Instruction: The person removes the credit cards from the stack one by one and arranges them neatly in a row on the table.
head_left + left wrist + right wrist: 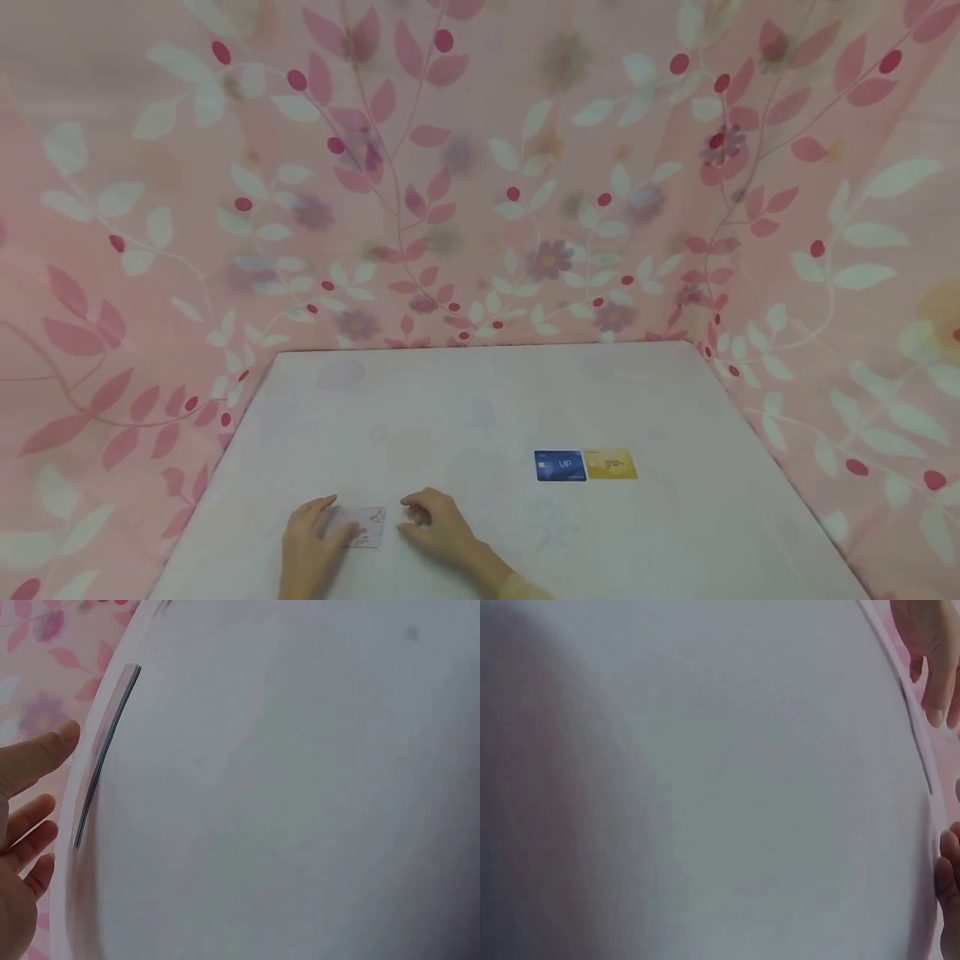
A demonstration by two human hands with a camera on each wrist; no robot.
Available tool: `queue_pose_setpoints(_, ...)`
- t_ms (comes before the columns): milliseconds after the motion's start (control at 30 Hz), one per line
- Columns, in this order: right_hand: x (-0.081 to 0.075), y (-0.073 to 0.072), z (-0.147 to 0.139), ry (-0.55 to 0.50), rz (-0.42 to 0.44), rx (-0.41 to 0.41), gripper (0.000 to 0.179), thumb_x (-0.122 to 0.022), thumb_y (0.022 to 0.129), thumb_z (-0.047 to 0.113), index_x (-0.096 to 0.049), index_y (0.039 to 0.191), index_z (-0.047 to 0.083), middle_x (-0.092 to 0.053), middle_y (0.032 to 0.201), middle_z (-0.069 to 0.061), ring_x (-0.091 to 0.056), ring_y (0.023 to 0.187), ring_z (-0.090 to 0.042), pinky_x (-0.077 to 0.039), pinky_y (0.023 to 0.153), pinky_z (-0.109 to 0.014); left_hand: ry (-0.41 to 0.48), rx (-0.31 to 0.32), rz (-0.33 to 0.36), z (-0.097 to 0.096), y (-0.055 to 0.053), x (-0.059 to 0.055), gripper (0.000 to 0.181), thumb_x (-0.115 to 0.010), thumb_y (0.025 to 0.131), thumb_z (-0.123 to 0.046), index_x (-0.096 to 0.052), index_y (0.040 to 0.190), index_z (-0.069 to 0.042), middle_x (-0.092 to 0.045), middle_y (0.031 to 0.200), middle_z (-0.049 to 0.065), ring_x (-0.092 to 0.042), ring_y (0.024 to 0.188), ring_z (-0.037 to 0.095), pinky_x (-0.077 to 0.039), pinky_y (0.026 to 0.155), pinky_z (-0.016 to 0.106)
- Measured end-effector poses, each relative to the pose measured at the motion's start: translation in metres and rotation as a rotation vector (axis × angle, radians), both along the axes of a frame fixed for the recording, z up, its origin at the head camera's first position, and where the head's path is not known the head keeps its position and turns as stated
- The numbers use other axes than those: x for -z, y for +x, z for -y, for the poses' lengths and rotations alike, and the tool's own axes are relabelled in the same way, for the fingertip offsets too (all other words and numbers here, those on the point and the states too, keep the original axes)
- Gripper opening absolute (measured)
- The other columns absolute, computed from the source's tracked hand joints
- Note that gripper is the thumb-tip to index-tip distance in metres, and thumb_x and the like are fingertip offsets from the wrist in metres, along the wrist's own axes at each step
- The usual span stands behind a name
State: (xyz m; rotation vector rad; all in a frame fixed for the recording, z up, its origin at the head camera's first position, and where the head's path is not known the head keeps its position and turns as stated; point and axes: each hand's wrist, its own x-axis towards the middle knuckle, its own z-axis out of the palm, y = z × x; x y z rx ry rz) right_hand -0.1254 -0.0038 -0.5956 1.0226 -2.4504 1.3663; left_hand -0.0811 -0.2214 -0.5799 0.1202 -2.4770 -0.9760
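Note:
A pale pink card [369, 527] lies on the white table, between the two hands. In the left wrist view, the card [109, 757] shows nearly edge-on with a dark, layered-looking side. My left hand [311, 537] is over the card's left part, its thumb across the face and hiding some of it. Thumb and fingers of that hand [26, 817] stand spread, with a gap to the card in the left wrist view. My right hand [447, 531] hovers just right of the card, thumb and forefinger apart with nothing between them.
Farther back to the right, a blue card marked VIP [551, 472] and a yellow card [617, 473] lie side by side. Pink floral cloth [480, 183] walls the white table [675, 542] at the back and both sides.

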Motion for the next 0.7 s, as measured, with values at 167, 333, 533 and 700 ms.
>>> queue_pose_setpoints(167,0.002,-0.004,0.018,0.074,-0.051,0.0,0.031,-0.073,0.081,0.02,-0.065,0.107,0.005,-0.061,0.088,0.002,-0.049,0.076,0.004,-0.042,0.069,-0.007,-0.033,0.044,0.154,0.013,0.006,-0.001,0.06,-0.086,0.061,-0.013,-0.061,0.112,0.007,-0.058,0.113,0.03,-0.048,0.11,0.047,-0.036,0.093,0.062)
queue_pose_setpoints(333,0.001,-0.003,0.032,0.179,-0.04,-0.005,0.036,-0.071,0.083,0.028,-0.064,0.111,0.007,-0.056,0.095,0.002,-0.046,0.078,0.004,-0.041,0.07,-0.007,-0.036,0.088,0.136,0.022,0.011,0.003,0.063,-0.087,0.059,-0.015,-0.061,0.112,0.007,-0.058,0.113,0.03,-0.05,0.108,0.051,-0.038,0.088,0.065)
queue_pose_setpoints(533,-0.004,0.004,0.046,0.345,-0.126,0.017,0.047,-0.067,0.083,0.045,-0.064,0.114,0.011,-0.055,0.103,0.003,-0.049,0.088,0.0,-0.042,0.078,-0.011,-0.037,0.133,0.117,0.026,0.013,0.003,0.062,-0.086,0.057,-0.011,-0.061,0.11,0.007,-0.063,0.106,0.025,-0.053,0.103,0.047,-0.04,0.087,0.062)
queue_pose_setpoints(700,-0.009,0.01,0.054,0.462,-0.16,0.07,0.055,-0.065,0.08,0.056,-0.064,0.116,0.014,-0.05,0.102,0.006,-0.044,0.085,0.0,-0.037,0.074,-0.011,-0.048,0.147,0.14,0.028,0.012,0.002,0.058,-0.086,0.057,-0.011,-0.063,0.107,0.006,-0.064,0.104,0.021,-0.053,0.102,0.044,-0.04,0.087,0.06)
